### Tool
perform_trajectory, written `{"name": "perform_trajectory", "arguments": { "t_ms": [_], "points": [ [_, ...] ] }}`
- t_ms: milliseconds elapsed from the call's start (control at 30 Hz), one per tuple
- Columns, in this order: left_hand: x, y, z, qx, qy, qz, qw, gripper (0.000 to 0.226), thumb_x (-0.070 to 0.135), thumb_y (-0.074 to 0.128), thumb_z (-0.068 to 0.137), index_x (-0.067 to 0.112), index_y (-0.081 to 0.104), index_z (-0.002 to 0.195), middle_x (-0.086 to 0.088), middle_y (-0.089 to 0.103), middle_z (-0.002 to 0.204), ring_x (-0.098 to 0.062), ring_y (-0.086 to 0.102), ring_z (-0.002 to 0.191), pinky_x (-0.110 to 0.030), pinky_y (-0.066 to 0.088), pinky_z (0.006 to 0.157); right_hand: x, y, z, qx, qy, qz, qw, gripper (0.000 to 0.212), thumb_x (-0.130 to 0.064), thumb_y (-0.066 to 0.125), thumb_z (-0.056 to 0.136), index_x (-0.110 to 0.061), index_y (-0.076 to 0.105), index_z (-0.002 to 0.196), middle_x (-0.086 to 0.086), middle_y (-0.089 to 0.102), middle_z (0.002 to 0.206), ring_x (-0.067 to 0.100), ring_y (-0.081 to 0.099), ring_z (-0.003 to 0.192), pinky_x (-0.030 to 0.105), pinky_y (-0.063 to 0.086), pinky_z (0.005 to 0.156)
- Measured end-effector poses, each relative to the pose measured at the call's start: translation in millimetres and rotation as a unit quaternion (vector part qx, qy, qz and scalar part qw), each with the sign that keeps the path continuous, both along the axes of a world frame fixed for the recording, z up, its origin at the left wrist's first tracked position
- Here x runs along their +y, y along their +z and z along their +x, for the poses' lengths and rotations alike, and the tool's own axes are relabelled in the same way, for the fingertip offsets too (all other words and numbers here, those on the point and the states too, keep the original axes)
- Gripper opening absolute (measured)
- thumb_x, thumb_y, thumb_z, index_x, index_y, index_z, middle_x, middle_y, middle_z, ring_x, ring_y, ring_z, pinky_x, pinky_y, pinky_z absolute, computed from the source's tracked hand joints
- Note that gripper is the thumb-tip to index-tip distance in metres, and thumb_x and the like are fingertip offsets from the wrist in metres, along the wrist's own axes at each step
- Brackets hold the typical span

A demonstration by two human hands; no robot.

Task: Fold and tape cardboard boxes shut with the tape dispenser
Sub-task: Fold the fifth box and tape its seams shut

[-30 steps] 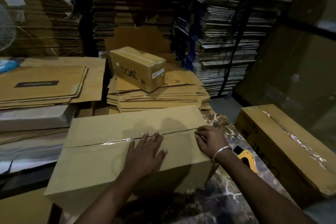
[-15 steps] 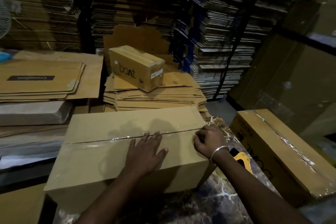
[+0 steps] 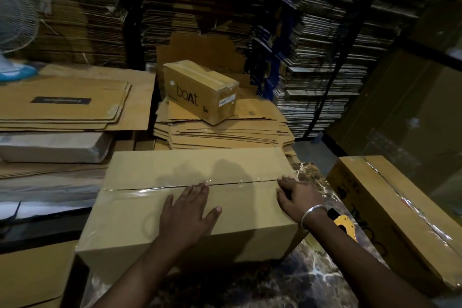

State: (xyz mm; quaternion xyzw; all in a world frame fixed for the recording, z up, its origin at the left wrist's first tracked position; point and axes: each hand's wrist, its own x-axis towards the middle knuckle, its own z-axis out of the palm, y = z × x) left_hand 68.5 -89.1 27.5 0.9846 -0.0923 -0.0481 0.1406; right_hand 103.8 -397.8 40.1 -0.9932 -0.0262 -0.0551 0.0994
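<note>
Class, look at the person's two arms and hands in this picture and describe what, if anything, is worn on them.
Both forearms are bare as far as the frame shows, with no sleeves, gloves or watch in view. The left hand carries no ring or band that can be seen. The right hand has a thin, plain silver-coloured metal bangle round the wrist. The light is dim, so finer marks cannot be made out.

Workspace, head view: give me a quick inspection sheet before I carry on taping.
Surface: dark marbled table, glossy.
Job's things: box, flaps closed, clear tape along the centre seam; yellow dispenser lying by the right wrist, partly hidden.
Clutter: taped box at right; boAt box on flat cartons.
Grippers: left hand flat on the box top; right hand at the seam's right end, fingers curled over the edge.
Cables: nothing seen.
Surroundings: fan far left; tall cardboard stacks behind.
</note>
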Motion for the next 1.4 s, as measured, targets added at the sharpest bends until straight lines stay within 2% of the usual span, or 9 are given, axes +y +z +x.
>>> {"name": "perform_trajectory", "arguments": {
  "t_ms": [200, 300, 433, 500, 600, 867, 1033, 1233, 1400],
  "points": [
    [45.7, -2.6, -5.2, -0.025, 0.033, 0.027, 0.999, 0.073, 0.079, 0.013, 0.091, 0.048, 0.005, 0.156, 0.019, -0.002, 0.165, -0.01, 0.002, 0.154, -0.058, 0.006, 0.118, 5.6, 3.5, -1.1, 0.018, -0.001, -0.055, 0.998, 0.043, -0.042, 0.043, 0.1, -0.021, 0.059, 0.134, 0.004, 0.058, 0.143, 0.027, 0.057, 0.127, 0.039, 0.051, 0.095],
    [46.6, -2.0, -7.5, -0.02, 0.029, 0.008, 0.999, 0.075, 0.081, 0.015, 0.09, 0.048, 0.005, 0.156, 0.019, -0.004, 0.165, -0.011, -0.002, 0.154, -0.058, 0.005, 0.118, 16.1, -0.3, 0.4, 0.053, -0.034, -0.076, 0.995, 0.06, -0.046, 0.031, 0.101, -0.019, 0.032, 0.154, 0.011, 0.051, 0.147, 0.033, 0.058, 0.122, 0.039, 0.051, 0.088],
    [44.9, -1.9, -8.9, -0.014, 0.03, 0.009, 0.999, 0.086, 0.08, 0.017, 0.09, 0.034, -0.001, 0.16, 0.015, -0.007, 0.166, -0.011, -0.005, 0.154, -0.054, 0.003, 0.12, 39.9, -7.7, -0.6, 0.08, -0.058, -0.054, 0.994, 0.081, -0.06, 0.016, 0.094, -0.006, 0.031, 0.153, 0.021, 0.028, 0.161, 0.034, 0.029, 0.147, 0.039, 0.029, 0.117],
    [45.0, -2.3, -9.2, -0.012, 0.031, 0.012, 0.999, 0.089, 0.08, 0.016, 0.09, 0.03, -0.003, 0.16, 0.014, -0.008, 0.166, -0.011, -0.006, 0.154, -0.053, 0.002, 0.121, 47.4, -10.3, -2.6, 0.099, -0.076, -0.037, 0.991, 0.081, -0.061, 0.023, 0.099, -0.008, 0.015, 0.159, 0.019, 0.005, 0.167, 0.032, 0.009, 0.154, 0.042, 0.014, 0.122],
    [45.1, -4.2, -9.0, -0.01, 0.029, 0.013, 0.999, 0.089, 0.081, 0.014, 0.089, 0.03, -0.003, 0.16, 0.014, -0.008, 0.166, -0.011, -0.007, 0.154, -0.053, 0.001, 0.121, 58.9, -10.0, -4.9, 0.13, -0.095, -0.04, 0.986, 0.086, -0.069, 0.022, 0.097, -0.018, -0.004, 0.161, 0.015, -0.009, 0.167, 0.028, -0.007, 0.155, 0.046, 0.004, 0.124],
    [44.9, -2.7, -6.2, -0.002, 0.03, 0.025, 0.999, 0.089, 0.081, 0.016, 0.089, 0.03, -0.002, 0.16, 0.014, -0.006, 0.166, -0.012, -0.006, 0.154, -0.054, 0.0, 0.12, 147.6, -3.9, -17.9, 0.149, -0.092, -0.021, 0.984, 0.105, -0.078, 0.021, 0.091, -0.002, -0.007, 0.158, 0.024, -0.014, 0.164, 0.038, -0.011, 0.153, 0.049, 0.0, 0.123],
    [45.5, 3.3, -7.1, 0.006, 0.027, -0.001, 1.0, 0.077, 0.058, 0.033, 0.098, 0.027, 0.002, 0.161, 0.01, 0.0, 0.168, -0.012, -0.002, 0.154, -0.046, 0.003, 0.122, 207.6, -3.1, -21.8, 0.171, -0.03, -0.003, 0.985, 0.086, -0.058, 0.024, 0.101, -0.002, -0.008, 0.158, 0.023, -0.016, 0.164, 0.035, -0.015, 0.153, 0.049, -0.002, 0.124],
    [62.3, 21.2, -10.5, 0.013, 0.105, -0.234, 0.967, 0.061, 0.026, 0.053, 0.101, 0.026, 0.028, 0.157, 0.006, 0.026, 0.163, -0.012, 0.023, 0.15, -0.03, 0.018, 0.119, 214.4, -5.4, -21.6, 0.153, -0.002, 0.005, 0.988, 0.088, -0.061, 0.021, 0.101, 0.0, -0.007, 0.157, 0.02, -0.014, 0.165, 0.032, -0.011, 0.154, 0.047, 0.0, 0.124],
    [112.5, 22.0, -30.9, -0.091, 0.226, -0.113, 0.963, 0.063, 0.037, 0.045, 0.102, 0.016, 0.024, 0.158, -0.004, 0.024, 0.164, -0.023, 0.024, 0.15, -0.042, 0.024, 0.12, 211.6, -6.8, -21.5, 0.14, 0.04, -0.012, 0.989, 0.079, -0.057, 0.017, 0.103, -0.005, -0.003, 0.159, 0.014, -0.011, 0.167, 0.027, -0.009, 0.155, 0.045, 0.0, 0.124]
  ]
}}
